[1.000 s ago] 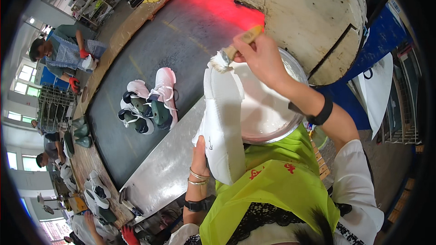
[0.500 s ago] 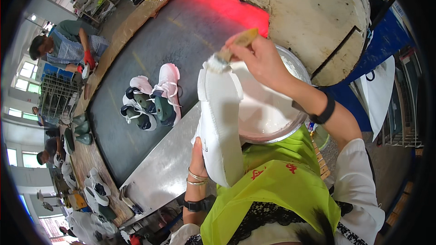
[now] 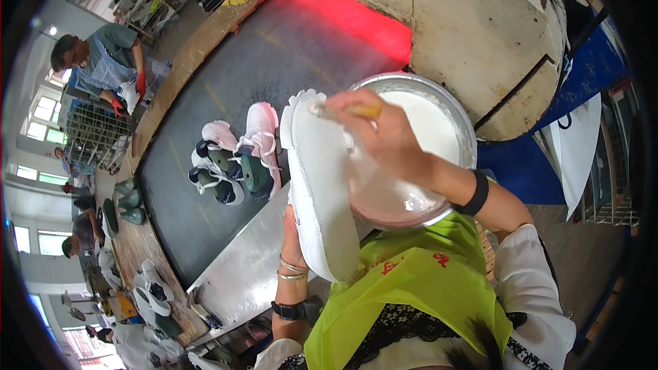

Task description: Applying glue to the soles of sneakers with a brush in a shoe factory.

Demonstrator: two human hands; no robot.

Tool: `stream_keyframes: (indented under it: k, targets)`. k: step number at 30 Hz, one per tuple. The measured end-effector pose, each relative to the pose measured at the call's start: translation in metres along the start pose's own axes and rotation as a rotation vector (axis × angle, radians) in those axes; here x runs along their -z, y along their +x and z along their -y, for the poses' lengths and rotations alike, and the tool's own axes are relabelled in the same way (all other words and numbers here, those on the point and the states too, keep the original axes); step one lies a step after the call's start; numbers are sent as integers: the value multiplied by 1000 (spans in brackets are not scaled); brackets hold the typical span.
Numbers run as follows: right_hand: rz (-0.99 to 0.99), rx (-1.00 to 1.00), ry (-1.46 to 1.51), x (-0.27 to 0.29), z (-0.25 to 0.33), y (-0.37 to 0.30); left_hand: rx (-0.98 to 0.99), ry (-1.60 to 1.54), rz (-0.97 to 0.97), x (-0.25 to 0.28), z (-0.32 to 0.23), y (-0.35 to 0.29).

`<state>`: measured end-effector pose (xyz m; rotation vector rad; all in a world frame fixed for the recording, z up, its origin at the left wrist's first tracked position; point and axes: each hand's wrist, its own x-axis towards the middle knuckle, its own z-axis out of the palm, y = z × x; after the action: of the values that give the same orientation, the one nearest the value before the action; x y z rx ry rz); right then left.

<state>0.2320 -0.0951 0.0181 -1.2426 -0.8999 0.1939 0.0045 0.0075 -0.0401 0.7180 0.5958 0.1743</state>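
A white shoe is tilted so its pale sole faces me, toe end up. My left hand grips it from the left side near the heel; most of its fingers are hidden behind the shoe. My right hand is closed around a yellow-handled paint brush, whose bristles touch the sole near the top end. Below my right forearm stands a round metal basin with white liquid in it, some of it smeared down its inner wall.
Several white and pink shoes with dark green lasts stand on a dark conveyor belt, which runs under a red-lit opening. A metal ledge edges the belt. Across it, a red-gloved co-worker holds a white shoe.
The brush has moved slightly left and down over the sole, its handle now lying flatter. The shoe has shifted a little left. The co-worker's hands and shoe have moved.
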Motion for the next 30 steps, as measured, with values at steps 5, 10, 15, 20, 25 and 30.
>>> stream_keyframes:
  k: [5,10,15,20,25,30]
  targets:
    - [153,91,-90,12,16,-31,47,-68,44,-11,-45,66]
    - [15,-88,-309,50,21,-25,61,-14,79,-44,-118,224]
    - [-137,-278,-471,67,34,-31,-125,161,-209,-24,-117,494]
    - [-280,-312,-504,78,32,-35,-69,365,-324,-102,-73,614]
    - [-355,-399,-448,79,23,-37,-274,1274,-319,-138,-109,580]
    - [-313,-401,-308,87,28,-50,-385,1803,-203,-81,-144,416]
